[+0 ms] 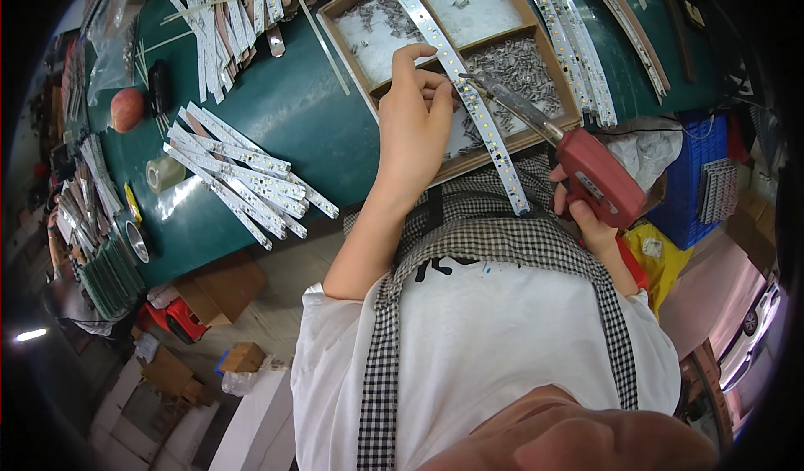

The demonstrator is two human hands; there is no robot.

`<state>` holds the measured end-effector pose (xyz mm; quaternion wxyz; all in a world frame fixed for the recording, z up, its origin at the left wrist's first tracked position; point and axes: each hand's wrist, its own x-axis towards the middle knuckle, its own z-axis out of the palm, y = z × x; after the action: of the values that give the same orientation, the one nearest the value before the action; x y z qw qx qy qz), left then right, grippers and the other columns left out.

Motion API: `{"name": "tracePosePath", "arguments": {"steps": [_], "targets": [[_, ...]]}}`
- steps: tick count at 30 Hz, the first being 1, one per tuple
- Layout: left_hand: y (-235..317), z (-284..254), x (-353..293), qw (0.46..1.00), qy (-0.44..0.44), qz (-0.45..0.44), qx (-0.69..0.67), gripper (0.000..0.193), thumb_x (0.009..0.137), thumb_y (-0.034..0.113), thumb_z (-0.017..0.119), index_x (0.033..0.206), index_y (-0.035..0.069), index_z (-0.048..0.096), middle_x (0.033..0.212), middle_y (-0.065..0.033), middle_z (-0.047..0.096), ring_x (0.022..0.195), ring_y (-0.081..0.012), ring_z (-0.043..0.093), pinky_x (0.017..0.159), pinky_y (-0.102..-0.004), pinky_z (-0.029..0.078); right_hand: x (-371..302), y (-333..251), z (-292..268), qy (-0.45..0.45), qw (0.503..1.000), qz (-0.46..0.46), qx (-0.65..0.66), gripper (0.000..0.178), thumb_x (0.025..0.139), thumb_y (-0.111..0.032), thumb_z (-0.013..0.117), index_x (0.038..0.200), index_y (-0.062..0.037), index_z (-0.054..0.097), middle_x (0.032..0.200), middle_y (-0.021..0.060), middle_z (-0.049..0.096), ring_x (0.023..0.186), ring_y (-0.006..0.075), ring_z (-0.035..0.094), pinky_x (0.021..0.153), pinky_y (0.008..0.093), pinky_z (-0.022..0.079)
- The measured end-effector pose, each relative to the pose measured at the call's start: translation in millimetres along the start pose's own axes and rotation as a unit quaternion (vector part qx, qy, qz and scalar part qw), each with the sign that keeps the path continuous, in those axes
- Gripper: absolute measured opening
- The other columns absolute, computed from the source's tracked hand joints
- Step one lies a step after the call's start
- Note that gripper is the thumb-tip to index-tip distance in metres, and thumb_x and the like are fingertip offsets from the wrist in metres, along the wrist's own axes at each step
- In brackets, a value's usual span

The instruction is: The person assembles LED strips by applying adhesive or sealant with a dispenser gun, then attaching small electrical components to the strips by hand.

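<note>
A long white LED strip board (459, 77) slants across a divided wooden tray, its lower end reaching toward my apron. At the strip's left edge is my left hand (412, 123). Its index finger bends to touch the strip, and the other fingers and thumb are drawn together beside it; anything between them is too small to make out. My right hand (590, 220) grips a red pistol-shaped soldering gun (596, 174) from below. The gun's metal barrel points up and left, with its thin tip at the strip near my left fingertips. The tray (360, 65) contains many small metal parts.
A loose pile of LED strips (243, 174) lies left on the green table (289, 94). More strips (578, 52) run along the tray's right side. A tape roll (165, 173), a red apple-like ball (127, 110) and a blue crate (691, 178) stand farther out.
</note>
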<state>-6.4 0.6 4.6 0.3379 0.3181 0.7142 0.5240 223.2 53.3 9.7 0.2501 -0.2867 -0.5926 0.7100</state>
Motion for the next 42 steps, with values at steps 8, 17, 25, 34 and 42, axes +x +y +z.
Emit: {"name": "tracePosePath", "arguments": {"steps": [8, 17, 25, 34, 42], "targets": [[-2.3, 2.3, 0.1, 0.996, 0.015, 0.026, 0.079, 0.032, 0.082, -0.002, 0.05, 0.111, 0.002, 0.039, 0.076, -0.0071, 0.06, 0.066, -0.0107, 0.056, 0.061, -0.0227, 0.046, -5.4, 5.2, 3.1, 0.018, 1.0, 0.025, -0.003, 0.054, 0.081, -0.027, 0.061, 0.12, 0.0058, 0.041, 0.092, 0.0131, 0.053, 0.06, 0.0134, 0.049, 0.052, 0.0232, 0.04], [-2.2, 3.4, 0.9, 0.995, 0.028, 0.032, 0.094, 0.031, 0.081, -0.001, 0.052, 0.108, 0.002, 0.04, 0.075, -0.007, 0.06, 0.065, -0.0101, 0.054, 0.06, -0.0225, 0.044, -0.1, 0.1, 7.9, 0.034, 0.999, 0.034, -0.016, 0.051, 0.081, -0.028, 0.061, 0.115, 0.0054, 0.044, 0.08, 0.0093, 0.052, 0.059, 0.0125, 0.047, 0.053, 0.0234, 0.038], [-1.6, 4.1, 0.6, 0.994, 0.034, 0.031, 0.095, 0.03, 0.08, -0.002, 0.053, 0.107, 0.002, 0.04, 0.074, -0.007, 0.06, 0.064, -0.01, 0.054, 0.058, -0.0225, 0.044, 0.2, 7.1, 2.5, 0.013, 0.995, 0.005, -0.094, 0.051, 0.082, -0.028, 0.061, 0.116, 0.0047, 0.043, 0.068, 0.0053, 0.047, 0.058, 0.0121, 0.045, 0.055, 0.0235, 0.036], [-3.3, 4.2, 0.7, 0.994, 0.031, 0.031, 0.102, 0.03, 0.081, -0.002, 0.052, 0.107, 0.002, 0.04, 0.074, -0.0072, 0.06, 0.065, -0.0105, 0.055, 0.06, -0.0231, 0.045, 0.5, -1.4, 0.1, 0.008, 0.997, 0.07, -0.031, 0.067, 0.074, -0.018, 0.071, 0.129, 0.001, 0.037, 0.103, 0.0106, 0.061, 0.073, 0.0049, 0.053, 0.065, 0.0167, 0.044], [-2.6, 4.2, 0.0, 0.993, 0.029, 0.027, 0.113, 0.03, 0.081, -0.001, 0.052, 0.108, 0.002, 0.039, 0.074, -0.008, 0.06, 0.064, -0.0122, 0.055, 0.059, -0.0245, 0.045, 4.3, -13.9, 0.2, -0.01, 0.991, 0.04, -0.125, 0.067, 0.073, -0.019, 0.072, 0.127, 0.0023, 0.04, 0.106, 0.0105, 0.06, 0.086, 0.0101, 0.059, 0.074, 0.02, 0.046]]}}
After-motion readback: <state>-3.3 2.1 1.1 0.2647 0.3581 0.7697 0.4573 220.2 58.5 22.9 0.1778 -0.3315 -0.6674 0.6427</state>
